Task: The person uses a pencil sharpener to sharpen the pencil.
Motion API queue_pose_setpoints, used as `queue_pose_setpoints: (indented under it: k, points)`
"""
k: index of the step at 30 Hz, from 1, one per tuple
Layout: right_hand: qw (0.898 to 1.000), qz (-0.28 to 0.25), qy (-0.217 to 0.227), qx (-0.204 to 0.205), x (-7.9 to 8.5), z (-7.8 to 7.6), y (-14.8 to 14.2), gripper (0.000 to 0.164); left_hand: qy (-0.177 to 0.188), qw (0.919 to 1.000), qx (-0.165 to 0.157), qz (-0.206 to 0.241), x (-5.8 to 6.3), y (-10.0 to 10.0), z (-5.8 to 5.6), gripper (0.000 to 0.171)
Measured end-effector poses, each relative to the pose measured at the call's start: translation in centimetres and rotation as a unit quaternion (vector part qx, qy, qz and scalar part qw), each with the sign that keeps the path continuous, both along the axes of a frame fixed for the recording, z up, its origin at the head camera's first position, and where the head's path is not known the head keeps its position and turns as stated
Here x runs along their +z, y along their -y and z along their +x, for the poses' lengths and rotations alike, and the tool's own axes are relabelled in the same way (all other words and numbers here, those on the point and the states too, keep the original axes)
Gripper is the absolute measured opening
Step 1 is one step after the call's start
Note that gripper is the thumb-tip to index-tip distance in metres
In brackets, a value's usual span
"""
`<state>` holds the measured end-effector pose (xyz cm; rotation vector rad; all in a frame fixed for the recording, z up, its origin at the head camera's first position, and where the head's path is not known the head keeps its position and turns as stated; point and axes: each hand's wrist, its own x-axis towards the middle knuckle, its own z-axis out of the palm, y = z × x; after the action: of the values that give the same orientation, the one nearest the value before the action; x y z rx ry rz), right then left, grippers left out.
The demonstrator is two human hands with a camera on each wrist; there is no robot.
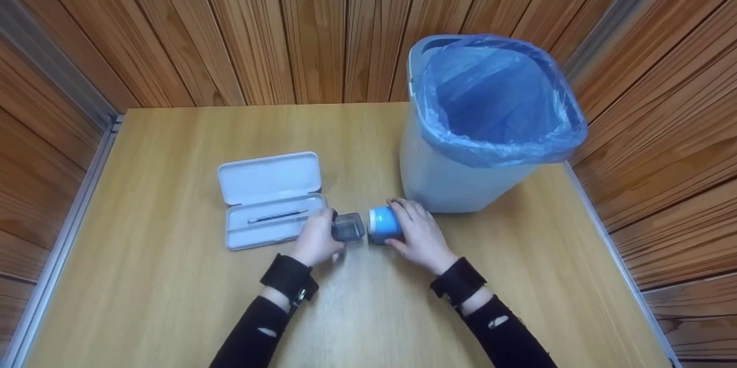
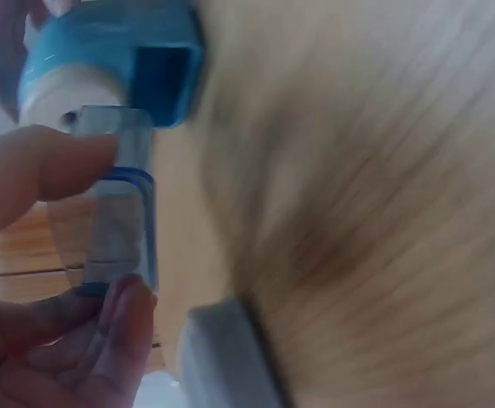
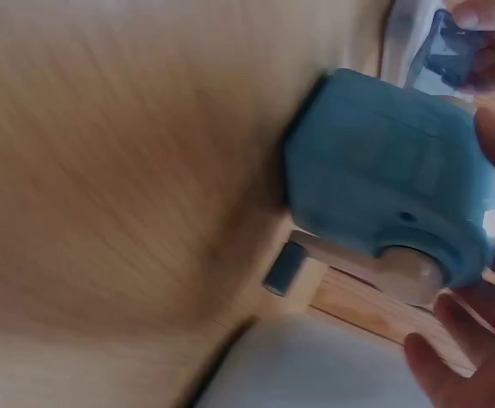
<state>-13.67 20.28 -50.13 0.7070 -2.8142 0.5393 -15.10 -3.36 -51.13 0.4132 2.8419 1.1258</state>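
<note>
My left hand pinches a see-through shavings drawer between thumb and fingers; the left wrist view shows the clear drawer with its blue edge. My right hand grips a blue crank pencil sharpener from its right side. The drawer is out of the sharpener, and a square opening shows in the blue body. In the right wrist view the sharpener's crank handle points downward. Beside my left hand lies an open white pencil case with a slim pencil inside.
A pale waste bin lined with a blue bag stands right behind my right hand. Wood-panelled walls enclose the back and sides of the wooden table.
</note>
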Motion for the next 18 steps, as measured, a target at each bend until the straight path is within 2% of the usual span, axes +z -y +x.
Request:
queue_pose_setpoints:
  k: [7,11,18]
  points:
    - [0.999,-0.017,0.037,-0.023,-0.8,0.0,0.0,0.067,0.023,0.9996,-0.013,-0.013,-1.2,-2.0,-0.5,0.053]
    - [0.998,-0.034,0.035,-0.027,-0.9,0.0,0.1,0.066,0.036,0.9992,-0.020,0.002,-1.5,-3.1,-0.8,0.053]
    - [0.998,-0.045,0.020,-0.024,-1.2,0.1,0.6,0.065,0.027,0.9987,-0.041,0.015,-2.0,-4.8,-0.9,0.053]
